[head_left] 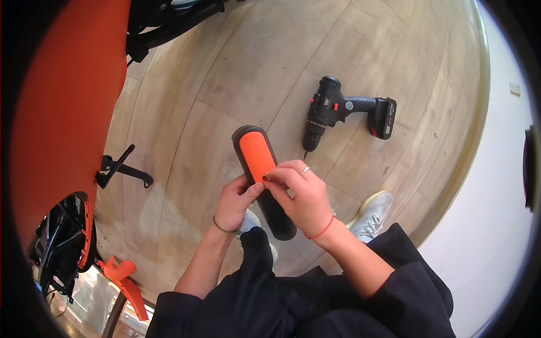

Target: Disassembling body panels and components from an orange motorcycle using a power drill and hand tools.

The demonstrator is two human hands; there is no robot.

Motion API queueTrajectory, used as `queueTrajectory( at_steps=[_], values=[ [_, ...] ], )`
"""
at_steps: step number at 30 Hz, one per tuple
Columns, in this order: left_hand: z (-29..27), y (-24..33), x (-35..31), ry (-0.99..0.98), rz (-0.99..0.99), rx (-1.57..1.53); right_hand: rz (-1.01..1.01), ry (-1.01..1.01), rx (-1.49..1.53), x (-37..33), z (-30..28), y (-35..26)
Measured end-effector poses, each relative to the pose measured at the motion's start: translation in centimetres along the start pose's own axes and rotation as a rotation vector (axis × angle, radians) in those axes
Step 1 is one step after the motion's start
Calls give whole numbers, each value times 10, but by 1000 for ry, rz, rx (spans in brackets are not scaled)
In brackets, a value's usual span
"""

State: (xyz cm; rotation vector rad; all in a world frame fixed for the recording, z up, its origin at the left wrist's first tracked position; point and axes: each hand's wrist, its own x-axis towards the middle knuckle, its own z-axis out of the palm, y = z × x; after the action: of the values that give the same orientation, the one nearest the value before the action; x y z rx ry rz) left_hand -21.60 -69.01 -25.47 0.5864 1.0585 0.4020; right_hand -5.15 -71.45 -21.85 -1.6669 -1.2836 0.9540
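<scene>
Above my feet I hold a long black part point(279, 217) with rounded ends and an orange panel point(256, 151) set in its far half. My left hand point(236, 204) is closed around its left edge, with the thumb on top near the panel's near end. My right hand point(298, 194) pinches a small dark piece point(266, 176) against the near end of the orange panel. Fingers partly cover that piece, so its kind cannot be made out. The middle of the long part lies hidden under my right hand.
A black cordless drill point(329, 110) lies on the wood-look floor, bit toward me. To the left stands a large orange body panel point(73, 112) of a vehicle, with a black stand point(127, 169) below. A loose orange piece point(127, 284) is at lower left. A white wall point(479, 236) borders the right.
</scene>
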Motion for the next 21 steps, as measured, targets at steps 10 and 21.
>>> queueTrajectory(
  at_steps=[10,21],
  values=[
    [7,1,2,20,-7,-23,149,-77,90,9,-11,-10],
    [-1,-8,14,225,-56,-283,347,206,602,107,-22,-5]
  ],
)
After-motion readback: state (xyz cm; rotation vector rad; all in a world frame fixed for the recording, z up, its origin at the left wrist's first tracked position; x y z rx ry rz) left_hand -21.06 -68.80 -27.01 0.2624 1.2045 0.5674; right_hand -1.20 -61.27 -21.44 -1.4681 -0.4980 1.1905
